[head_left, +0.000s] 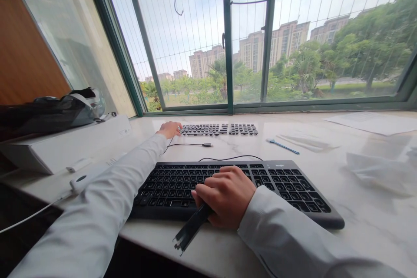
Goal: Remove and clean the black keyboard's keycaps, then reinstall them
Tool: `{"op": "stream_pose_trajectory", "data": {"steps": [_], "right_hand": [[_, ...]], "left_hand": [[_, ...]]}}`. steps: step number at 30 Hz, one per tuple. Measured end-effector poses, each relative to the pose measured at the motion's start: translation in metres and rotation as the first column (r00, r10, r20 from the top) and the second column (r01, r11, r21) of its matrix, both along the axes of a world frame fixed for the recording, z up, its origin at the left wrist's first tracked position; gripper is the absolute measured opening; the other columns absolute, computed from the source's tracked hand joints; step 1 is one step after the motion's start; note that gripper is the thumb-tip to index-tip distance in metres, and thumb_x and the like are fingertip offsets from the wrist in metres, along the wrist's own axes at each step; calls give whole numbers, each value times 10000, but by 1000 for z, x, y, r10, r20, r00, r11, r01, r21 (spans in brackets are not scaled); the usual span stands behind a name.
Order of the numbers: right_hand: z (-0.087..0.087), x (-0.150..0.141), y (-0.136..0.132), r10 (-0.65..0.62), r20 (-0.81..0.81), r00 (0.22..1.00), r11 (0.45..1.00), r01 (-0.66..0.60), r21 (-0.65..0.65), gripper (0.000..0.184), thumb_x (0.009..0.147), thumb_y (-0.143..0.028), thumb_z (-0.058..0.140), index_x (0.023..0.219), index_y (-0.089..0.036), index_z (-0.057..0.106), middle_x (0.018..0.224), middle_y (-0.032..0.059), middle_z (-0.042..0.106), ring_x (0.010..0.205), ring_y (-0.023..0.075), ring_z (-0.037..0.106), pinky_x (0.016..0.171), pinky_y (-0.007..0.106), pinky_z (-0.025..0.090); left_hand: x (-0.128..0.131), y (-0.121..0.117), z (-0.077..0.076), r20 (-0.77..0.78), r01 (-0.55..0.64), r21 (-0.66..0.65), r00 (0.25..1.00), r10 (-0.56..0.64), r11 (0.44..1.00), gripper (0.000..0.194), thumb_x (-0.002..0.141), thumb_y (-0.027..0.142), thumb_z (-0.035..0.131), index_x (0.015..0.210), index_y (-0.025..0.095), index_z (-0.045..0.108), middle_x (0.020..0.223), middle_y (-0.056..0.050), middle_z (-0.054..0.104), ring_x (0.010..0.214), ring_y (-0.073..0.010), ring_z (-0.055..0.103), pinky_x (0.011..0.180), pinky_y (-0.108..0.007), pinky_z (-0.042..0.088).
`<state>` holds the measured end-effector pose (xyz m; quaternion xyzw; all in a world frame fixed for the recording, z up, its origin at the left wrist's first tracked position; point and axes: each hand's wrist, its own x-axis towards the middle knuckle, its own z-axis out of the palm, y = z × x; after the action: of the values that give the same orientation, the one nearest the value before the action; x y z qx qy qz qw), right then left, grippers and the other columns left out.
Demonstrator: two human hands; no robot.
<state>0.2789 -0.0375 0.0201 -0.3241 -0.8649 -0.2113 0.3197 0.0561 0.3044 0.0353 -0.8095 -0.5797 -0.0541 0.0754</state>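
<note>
A black keyboard point(182, 186) lies across the front of the marble-patterned table with its keycaps off, showing rows of bare sockets. Over its middle, my right hand point(228, 195) is closed around a black keycap puller point(192, 230), whose pronged metal end points down toward the table's front edge. My left arm stretches far forward. At the left end of the loose black keycaps point(221, 129), which are laid out in rows near the window, the bent fingers of my left hand point(170, 130) come together on a keycap, mostly hidden by the fingers.
Behind the keyboard lie a cable with a plug point(207, 144) and a slim blue tool point(283, 146). Clear plastic bags point(378, 171) and paper point(374, 122) are at the right. A white box point(68, 147) with a dark bag point(48, 113) on it stands at left.
</note>
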Motion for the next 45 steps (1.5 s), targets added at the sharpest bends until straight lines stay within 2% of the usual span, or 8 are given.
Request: {"op": "stream_pose_trajectory", "data": {"steps": [22,27,32,36,39,42,45], "right_hand": [[-2,1,1,-30,31,999,999,31,-39,210,823,-314,547,647,-199,533,530,-41,575,451,98,455,533,299,172],[-1,1,1,-44,25,999,998,45,-34,229,838,-309,519,639,-198,542,524,-44,576,439,100,449,527,301,170],[2,1,-1,-44,26,999,999,44,-14,243,847,-296,507,630,-193,542,533,-40,591,446,99,459,538,294,190],[4,2,-2,-57,27,998,998,58,-22,247,845,-285,512,620,-188,545,528,-33,593,442,89,449,546,281,205],[5,3,0,-63,39,997,997,64,-35,225,835,-284,528,633,-189,560,533,-27,596,446,85,446,551,274,215],[5,5,2,-78,43,996,996,80,-43,231,848,-285,522,644,-192,574,550,-27,605,462,86,461,556,264,219],[6,8,3,-88,45,995,995,90,-53,251,865,-285,507,643,-193,582,564,-23,618,476,88,481,560,256,223]], "left_hand": [[3,-15,4,49,-27,-19,998,28,999,362,696,358,712,1049,306,653,1004,31,733,754,-138,662,737,-228,424],[0,-21,4,73,-28,2,997,28,1000,327,694,346,719,1013,303,664,974,34,735,766,-141,660,722,-227,426],[-8,-35,11,133,-69,61,989,60,996,276,719,360,696,990,317,677,918,37,741,863,-166,652,766,-241,428],[-15,-57,27,219,-138,136,970,106,981,212,765,298,655,975,306,686,912,22,741,935,-202,636,805,-283,419],[-17,-86,44,292,-190,207,948,125,960,247,831,289,570,1061,303,658,996,4,728,982,-230,622,821,-319,419],[-15,-132,55,334,-218,270,935,122,938,295,871,302,501,1144,312,613,1066,-9,710,987,-256,618,796,-340,425],[-11,-192,47,384,-218,383,921,60,898,298,893,330,460,1157,318,596,1049,-21,713,926,-263,636,722,-324,425]]}}
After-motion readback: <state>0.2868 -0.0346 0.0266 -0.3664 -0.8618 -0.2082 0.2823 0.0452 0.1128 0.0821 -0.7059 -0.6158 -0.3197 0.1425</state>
